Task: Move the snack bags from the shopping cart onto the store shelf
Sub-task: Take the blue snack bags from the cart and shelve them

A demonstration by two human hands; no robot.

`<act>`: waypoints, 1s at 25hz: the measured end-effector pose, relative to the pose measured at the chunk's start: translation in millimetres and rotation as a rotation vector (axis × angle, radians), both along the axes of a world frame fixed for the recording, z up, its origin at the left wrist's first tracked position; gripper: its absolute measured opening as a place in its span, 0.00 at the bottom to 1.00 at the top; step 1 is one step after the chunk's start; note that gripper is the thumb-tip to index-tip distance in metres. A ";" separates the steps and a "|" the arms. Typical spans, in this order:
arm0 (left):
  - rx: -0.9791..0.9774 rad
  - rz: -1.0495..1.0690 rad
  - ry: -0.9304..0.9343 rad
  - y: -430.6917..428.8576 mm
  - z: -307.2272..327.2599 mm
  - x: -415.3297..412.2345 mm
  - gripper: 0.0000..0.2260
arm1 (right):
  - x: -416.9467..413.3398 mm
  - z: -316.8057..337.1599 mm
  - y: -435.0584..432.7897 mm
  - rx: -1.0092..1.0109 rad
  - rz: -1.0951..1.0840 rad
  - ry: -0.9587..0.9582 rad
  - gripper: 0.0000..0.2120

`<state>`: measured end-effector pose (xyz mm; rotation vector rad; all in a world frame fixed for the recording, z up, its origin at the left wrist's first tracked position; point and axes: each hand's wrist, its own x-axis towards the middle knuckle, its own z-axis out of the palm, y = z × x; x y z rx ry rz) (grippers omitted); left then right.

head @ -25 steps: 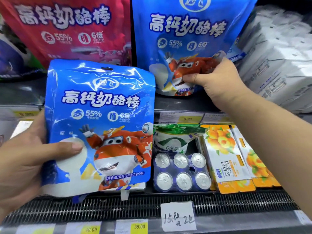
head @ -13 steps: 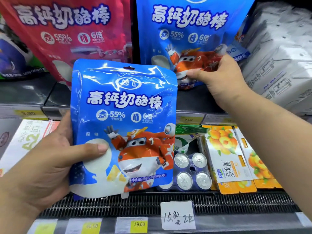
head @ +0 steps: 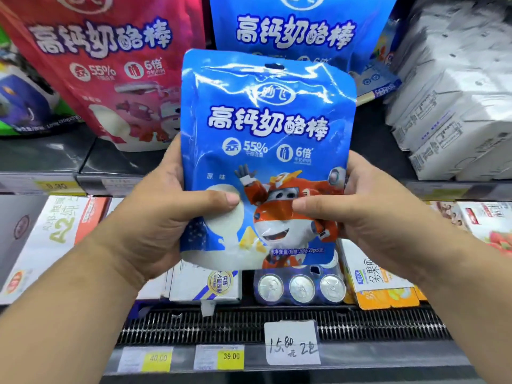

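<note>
left hand [head: 155,225]: grips bag [head: 266,120] | right hand [head: 368,214]: grips bag | fingers hidden behind it | shelf bag [head: 304,31]: top cut off

The left hand [head: 155,217], up and left of the handwritten price tag [head: 292,342], and the right hand [head: 368,214], up and right of it, are bare. So are the left forearm [head: 63,300] and right forearm [head: 448,275], skin showing to the frame edge. The left thumbnail is cut short.
</note>
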<state>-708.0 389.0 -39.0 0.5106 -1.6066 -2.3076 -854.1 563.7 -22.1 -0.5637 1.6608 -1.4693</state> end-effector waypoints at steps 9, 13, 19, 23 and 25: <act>-0.292 0.033 -0.062 -18.1 15.2 -47.1 0.33 | -38.5 6.4 -18.7 -0.125 -0.221 0.176 0.31; -0.461 0.172 -0.067 -19.2 20.6 -74.1 0.30 | -57.9 7.2 -32.0 -0.198 -0.285 0.333 0.27; -0.742 0.379 -0.223 -3.1 9.3 -92.2 0.35 | -74.7 -8.8 -36.1 -0.172 -0.389 0.489 0.23; -0.800 0.346 -0.290 10.1 -14.2 -80.2 0.42 | -68.3 -15.6 -20.7 0.005 -0.444 0.615 0.20; -0.812 0.337 -0.294 6.0 -21.9 -81.3 0.43 | -61.8 -16.1 -17.5 0.060 -0.465 0.694 0.17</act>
